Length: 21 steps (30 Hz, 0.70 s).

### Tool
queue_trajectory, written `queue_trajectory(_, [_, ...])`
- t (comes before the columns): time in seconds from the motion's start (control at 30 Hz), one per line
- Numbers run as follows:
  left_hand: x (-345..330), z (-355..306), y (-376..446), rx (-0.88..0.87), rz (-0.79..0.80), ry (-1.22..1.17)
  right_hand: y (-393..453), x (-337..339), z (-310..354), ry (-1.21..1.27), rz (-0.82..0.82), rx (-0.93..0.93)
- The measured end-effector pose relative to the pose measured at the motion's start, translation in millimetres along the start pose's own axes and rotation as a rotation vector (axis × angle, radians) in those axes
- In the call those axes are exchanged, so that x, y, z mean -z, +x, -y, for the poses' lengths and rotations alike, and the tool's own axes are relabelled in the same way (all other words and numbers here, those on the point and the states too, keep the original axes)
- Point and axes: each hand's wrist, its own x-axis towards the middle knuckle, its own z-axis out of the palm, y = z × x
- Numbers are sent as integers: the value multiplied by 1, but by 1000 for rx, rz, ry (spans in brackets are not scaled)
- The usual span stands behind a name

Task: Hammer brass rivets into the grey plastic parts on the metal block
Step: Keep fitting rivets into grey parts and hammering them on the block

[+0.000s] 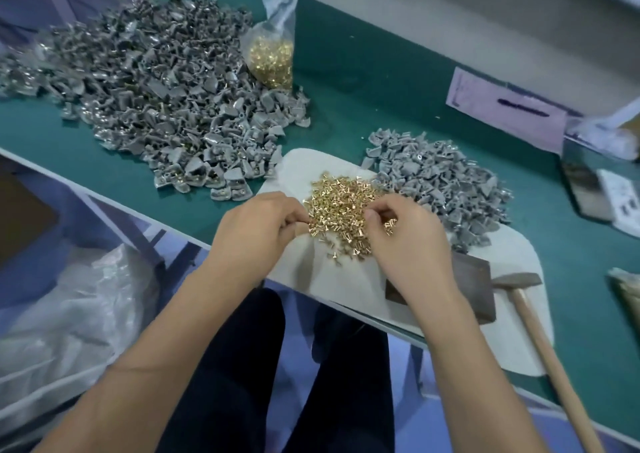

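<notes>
Both forearms are bare to the elbow, no sleeves, rings or watch visible on the left hand (258, 225) or right hand (407, 236). Below the green workbench (363, 82) edge, dark navy trousers (242, 366) cover both legs.

Rivets (341, 206) on mat (298, 165), hammer (540, 328) right

Assembly workshop: heaped parts (166, 92), hammer (540, 335)

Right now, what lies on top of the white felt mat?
On the white felt mat: loose brass rivets, smaller grey-part pile's edge, metal block, hammer. Both hands hide some rivets.
</notes>
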Motion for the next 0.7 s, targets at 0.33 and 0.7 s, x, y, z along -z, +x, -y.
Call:
queue_trajectory(0.33, [0, -21, -3, -113, -81, -163, -25, 8, -3, 264, -116, 121])
queue_trajectory(0.7, [-27, -102, -8, 155, 416, -953, -72, 40, -44, 475, -242, 162])
